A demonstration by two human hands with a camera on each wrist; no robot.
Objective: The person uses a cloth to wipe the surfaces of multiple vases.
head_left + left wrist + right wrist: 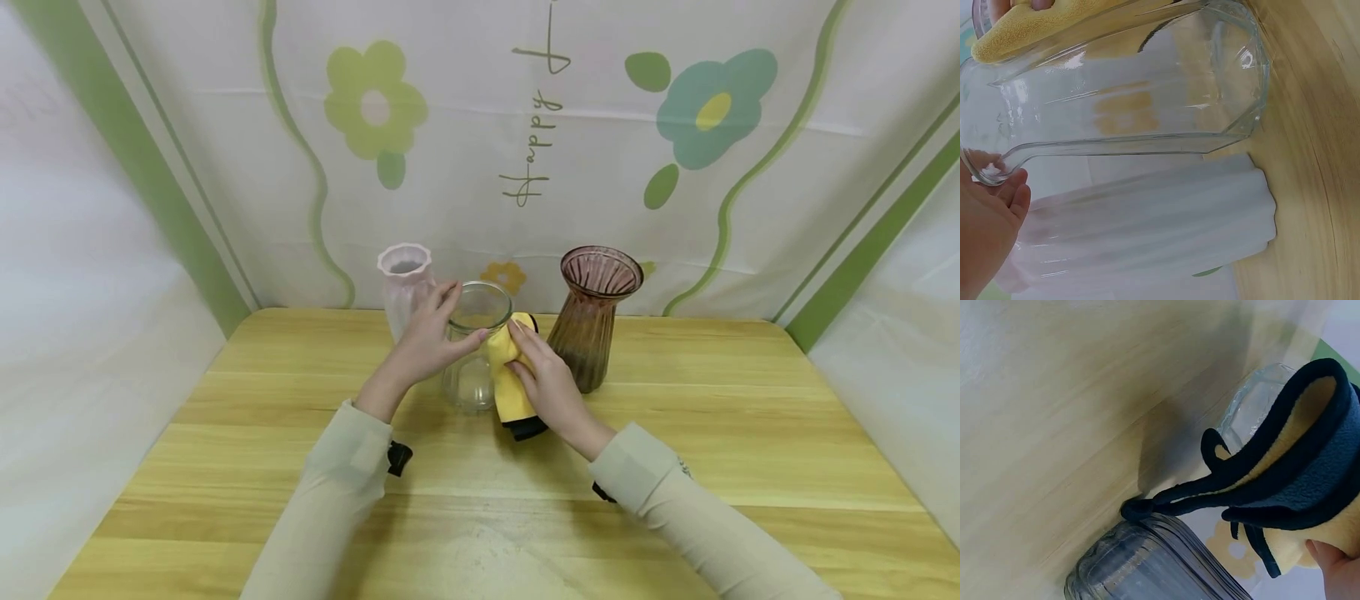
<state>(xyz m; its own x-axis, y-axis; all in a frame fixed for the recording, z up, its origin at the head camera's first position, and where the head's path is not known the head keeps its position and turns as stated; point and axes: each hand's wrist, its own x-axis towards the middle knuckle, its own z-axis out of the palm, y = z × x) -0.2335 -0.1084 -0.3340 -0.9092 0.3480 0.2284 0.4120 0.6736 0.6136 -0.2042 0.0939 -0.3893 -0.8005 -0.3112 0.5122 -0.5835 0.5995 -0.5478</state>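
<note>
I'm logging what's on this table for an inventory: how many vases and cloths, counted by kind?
Vases: 3 (pale pinkish-white vase, clear glass vase, reddish-brown ribbed vase)
Cloths: 1 (yellow cloth with dark edging)
Total: 4

We are holding a clear glass vase upright by its rim, a folded black-edged yellow cloth touching its side.

The cloth is yellow edged black, the jar clear, the backdrop flowered.
</note>
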